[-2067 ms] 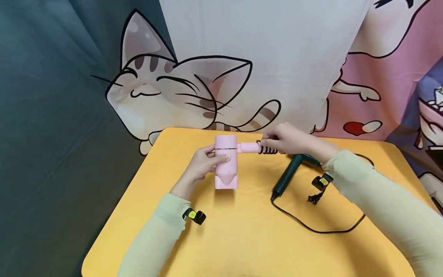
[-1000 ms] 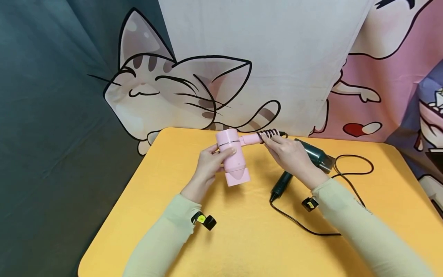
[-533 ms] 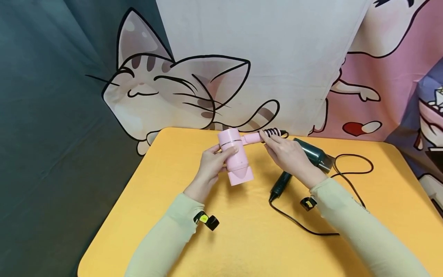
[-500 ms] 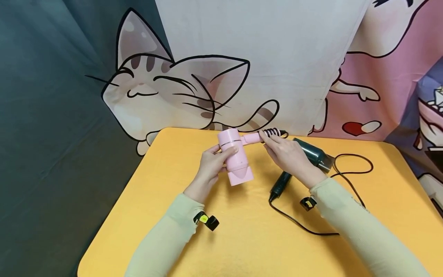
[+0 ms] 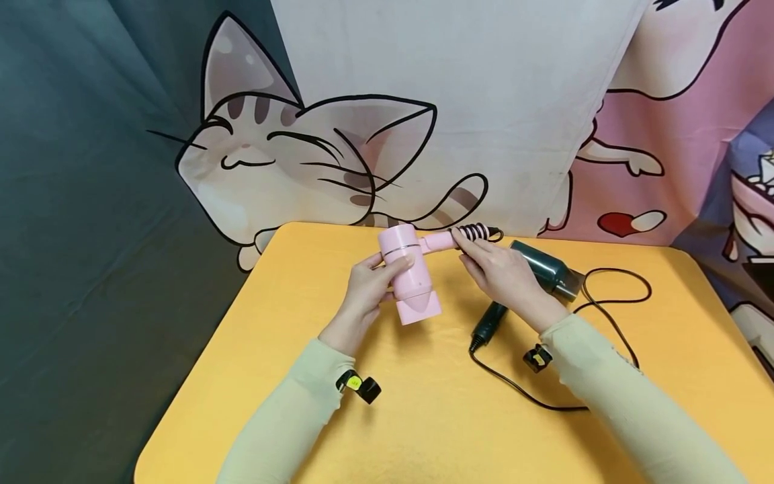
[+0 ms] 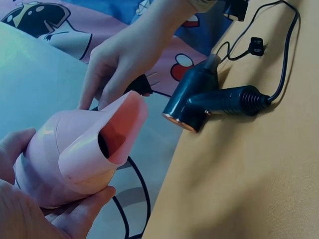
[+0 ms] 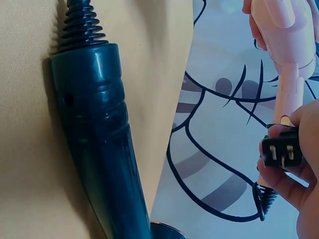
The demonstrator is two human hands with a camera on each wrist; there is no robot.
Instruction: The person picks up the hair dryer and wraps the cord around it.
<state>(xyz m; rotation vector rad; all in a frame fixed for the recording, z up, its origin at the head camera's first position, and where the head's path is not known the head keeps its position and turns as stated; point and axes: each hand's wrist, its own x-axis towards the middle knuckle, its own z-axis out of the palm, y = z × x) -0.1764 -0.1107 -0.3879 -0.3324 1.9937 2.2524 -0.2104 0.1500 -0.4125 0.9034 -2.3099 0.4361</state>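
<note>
A pink hair dryer [image 5: 416, 279] is held above the table, its nozzle end toward me and its handle [image 5: 438, 242] to the right. Around its barrel my left hand [image 5: 365, 290] grips, thumb on the near side. Black cord [image 5: 475, 232] is wound in several turns round the handle's outer part. My right hand [image 5: 502, 272] is at that handle; in the right wrist view its fingers pinch a black plug [image 7: 282, 151], metal prongs showing, beside the handle. Part of the left hand is hidden behind the barrel.
A dark green hair dryer [image 5: 547, 265] lies on the yellow table [image 5: 423, 417], partly under the right arm. Its black cord [image 5: 605, 270] loops to the right, and its plug [image 6: 256, 46] shows in the left wrist view. A printed cloth [image 5: 508, 101] hangs behind.
Two seconds ago my right hand was over the wound cord; it has since come down to the handle's near side. The pink dryer has tilted, its handle end rising. Lately both hands barely moved.
</note>
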